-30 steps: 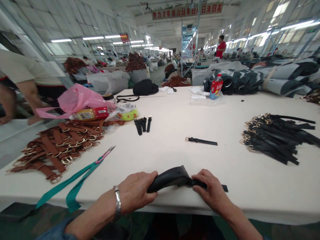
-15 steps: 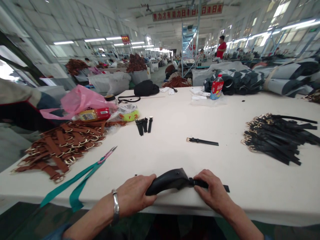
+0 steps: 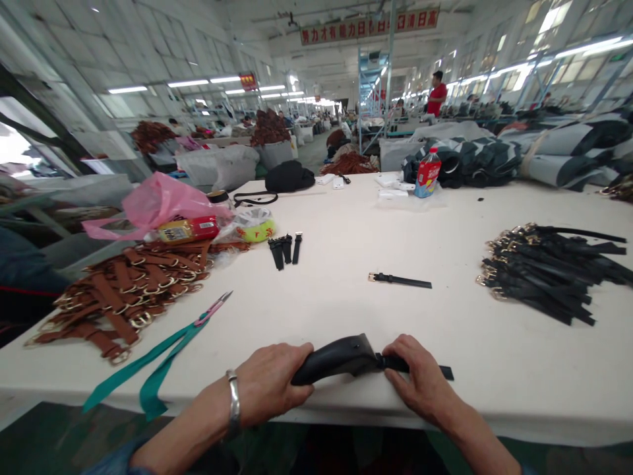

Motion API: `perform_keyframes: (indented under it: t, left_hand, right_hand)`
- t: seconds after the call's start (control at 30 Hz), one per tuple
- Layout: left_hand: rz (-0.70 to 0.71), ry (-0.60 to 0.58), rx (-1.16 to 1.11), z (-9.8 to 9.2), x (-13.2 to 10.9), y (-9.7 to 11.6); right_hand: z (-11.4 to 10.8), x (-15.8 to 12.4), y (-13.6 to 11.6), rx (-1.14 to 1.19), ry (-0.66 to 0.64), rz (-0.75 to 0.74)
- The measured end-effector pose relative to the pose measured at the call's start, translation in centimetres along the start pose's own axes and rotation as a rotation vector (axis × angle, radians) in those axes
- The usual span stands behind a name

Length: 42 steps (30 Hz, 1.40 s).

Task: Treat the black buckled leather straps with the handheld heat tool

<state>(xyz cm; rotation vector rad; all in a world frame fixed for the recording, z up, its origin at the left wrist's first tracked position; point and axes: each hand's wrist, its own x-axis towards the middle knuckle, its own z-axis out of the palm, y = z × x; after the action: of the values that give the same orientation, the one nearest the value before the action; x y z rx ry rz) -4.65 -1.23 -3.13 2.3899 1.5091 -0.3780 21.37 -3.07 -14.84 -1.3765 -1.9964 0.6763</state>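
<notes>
Both hands grip one black leather piece at the bottom centre of the frame, on the near edge of the white table (image 3: pixel 346 277).

Left hand (image 3: pixel 270 386) is closed around the wide end of the black leather piece (image 3: pixel 336 356); right hand (image 3: pixel 420 379) pinches and presses its narrow strap (image 3: pixel 440 373) flat against the table. A single black strap (image 3: pixel 399 281) lies apart at centre. A pile of black straps (image 3: pixel 544 274) sits at right, a pile of brown straps (image 3: pixel 123 290) at left, with teal ribbon (image 3: pixel 148 366) just below it. A red bottle (image 3: pixel 426 173) stands in the upper centre.
</notes>
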Motion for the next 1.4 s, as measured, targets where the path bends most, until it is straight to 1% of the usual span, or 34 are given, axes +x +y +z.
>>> perform_keyframes:
  t: [0.1,0.17,0.23,0.33,0.43,0.6,0.73,0.9,1.03,1.1,1.2,1.3,1.4]
  left_hand:
    - [0.024,0.026,-0.042,0.3,1.2,0.8]
    - [0.018,0.029,-0.064,0.4,1.5,1.0]
    - [0.002,0.009,-0.064,0.5,1.2,0.7]
    - [-0.028,-0.023,-0.032,0.5,0.1,-0.3]
    - [-0.023,-0.039,-0.010,0.5,-0.7,-0.7]
    - [-0.018,-0.012,-0.034,0.8,-0.3,0.2]
    - [-0.035,0.004,-0.101,0.9,0.2,0.2]
    - [-0.049,0.028,-0.049,1.0,0.7,0.8]
    - [-0.097,0.061,-0.056,1.3,1.1,1.3]
    - [-0.092,0.062,-0.069,1.1,0.9,1.2]
    - [-0.059,0.054,-0.042,-0.3,0.3,1.4]
    - [0.007,0.057,0.007,-1.8,0.1,2.7]
    - [0.060,0.041,0.083,-2.5,0.7,4.3]
  right_hand:
    - [0.1,-0.1,0.3,-0.002,0.007,0.004]
    - [0.2,-0.2,0.6,0.002,0.015,0.020]
    - [0.3,-0.3,0.8,0.020,0.030,0.037]
    - [0.2,-0.2,0.7,0.045,0.036,0.041]
    - [0.1,0.0,0.4,0.025,0.021,0.033]
    - [0.0,0.1,0.1,0.021,0.018,0.023]
    - [-0.1,0.0,0.0,0.024,-0.004,0.042]
    - [0.0,-0.1,0.1,0.007,-0.015,0.052]
    - [0.3,-0.2,0.5,-0.011,-0.001,0.033]
    - [0.5,-0.3,0.8,-0.006,0.019,0.016]
    - [0.7,-0.2,1.0,0.023,0.055,0.005]
    - [0.7,-0.1,1.1,0.074,0.095,0.053]
    - [0.7,-0.1,1.3,0.100,0.089,0.080]
